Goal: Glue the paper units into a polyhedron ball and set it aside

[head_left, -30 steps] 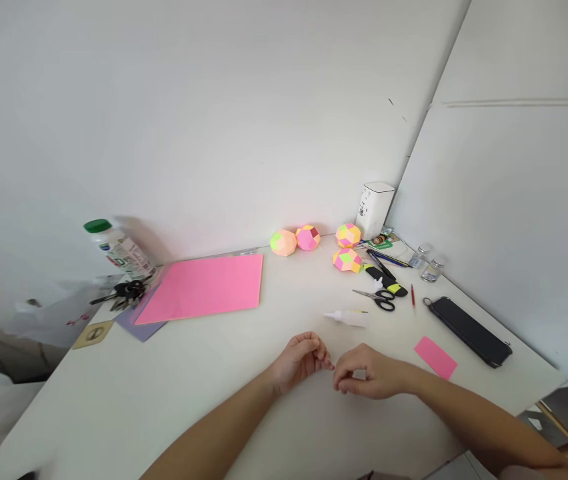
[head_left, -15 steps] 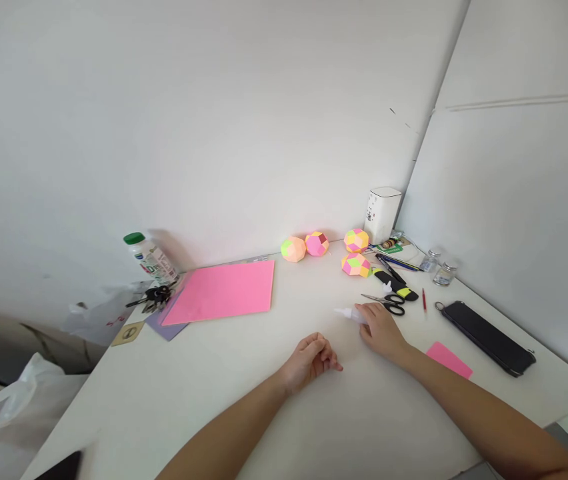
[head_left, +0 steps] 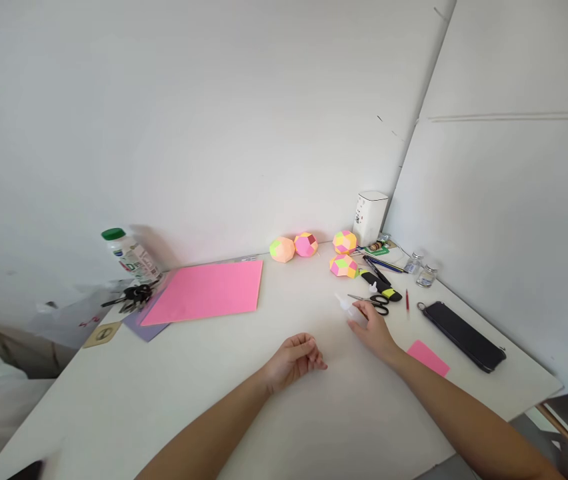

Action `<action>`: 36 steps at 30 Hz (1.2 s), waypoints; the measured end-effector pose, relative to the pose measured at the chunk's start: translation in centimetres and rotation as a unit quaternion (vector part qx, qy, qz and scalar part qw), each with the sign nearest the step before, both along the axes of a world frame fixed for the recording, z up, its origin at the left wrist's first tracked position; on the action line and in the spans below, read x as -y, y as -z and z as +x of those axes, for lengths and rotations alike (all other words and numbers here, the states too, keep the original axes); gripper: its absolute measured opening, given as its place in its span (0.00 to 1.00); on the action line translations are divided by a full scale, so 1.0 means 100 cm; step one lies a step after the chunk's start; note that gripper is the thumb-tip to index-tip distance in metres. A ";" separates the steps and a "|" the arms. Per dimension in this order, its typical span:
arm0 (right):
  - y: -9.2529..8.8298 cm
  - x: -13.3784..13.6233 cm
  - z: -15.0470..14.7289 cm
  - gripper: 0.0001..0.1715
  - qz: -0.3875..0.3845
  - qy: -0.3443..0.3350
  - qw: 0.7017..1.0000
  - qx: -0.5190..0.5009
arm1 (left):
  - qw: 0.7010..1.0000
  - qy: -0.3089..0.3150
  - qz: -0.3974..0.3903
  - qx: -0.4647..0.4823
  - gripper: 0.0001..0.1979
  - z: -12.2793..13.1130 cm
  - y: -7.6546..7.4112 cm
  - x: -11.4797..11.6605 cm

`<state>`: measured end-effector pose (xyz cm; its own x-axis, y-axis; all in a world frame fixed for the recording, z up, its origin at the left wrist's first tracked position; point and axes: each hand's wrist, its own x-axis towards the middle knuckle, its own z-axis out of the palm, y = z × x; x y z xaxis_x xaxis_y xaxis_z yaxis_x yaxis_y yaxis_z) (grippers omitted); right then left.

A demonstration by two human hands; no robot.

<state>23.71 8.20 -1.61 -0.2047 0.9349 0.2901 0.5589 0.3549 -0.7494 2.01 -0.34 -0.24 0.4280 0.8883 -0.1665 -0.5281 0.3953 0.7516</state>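
My right hand (head_left: 371, 328) is wrapped round a small translucent bottle (head_left: 353, 311) with a pointed nozzle, which leans up and to the left just above the white table (head_left: 204, 373). To the left of it, my left hand (head_left: 294, 363) rests at the table with curled fingers; whether anything small is between its thumb and index finger is too small to tell. Black-handled scissors (head_left: 378, 303) lie just beyond my right hand, next to a small white cap (head_left: 373, 288). A pink paper piece (head_left: 428, 358) is beside my right forearm.
Several multicoloured paper balls (head_left: 306, 245) sit by the wall. Pink sheets (head_left: 207, 291) and a green-capped bottle (head_left: 134, 257) are on the left. At the right are a black case (head_left: 464, 335), a cutter (head_left: 380, 285), two glass jars (head_left: 427, 275) and a white container (head_left: 370, 219).
The view has shifted, so the table's things appear further left. My right hand has tilted the small bottle so its nozzle points more upward. My left hand keeps its curled pose.
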 end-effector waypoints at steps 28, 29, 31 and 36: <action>-0.023 -0.041 0.008 0.21 0.156 0.125 0.976 0.092 | 0.998 -0.058 0.014 -0.009 0.23 0.000 -0.004 0.005; -0.021 -0.050 0.012 0.22 0.141 0.134 0.976 0.093 | 0.998 -0.056 0.017 -0.015 0.22 0.000 -0.005 0.005; -0.017 -0.063 0.016 0.18 0.121 0.132 0.980 0.090 | 0.996 -0.060 0.036 -0.053 0.20 0.001 -0.005 0.006; -0.022 -0.066 0.006 0.12 0.111 0.087 0.989 0.046 | 0.934 -0.172 0.164 -0.268 0.20 0.000 0.009 0.003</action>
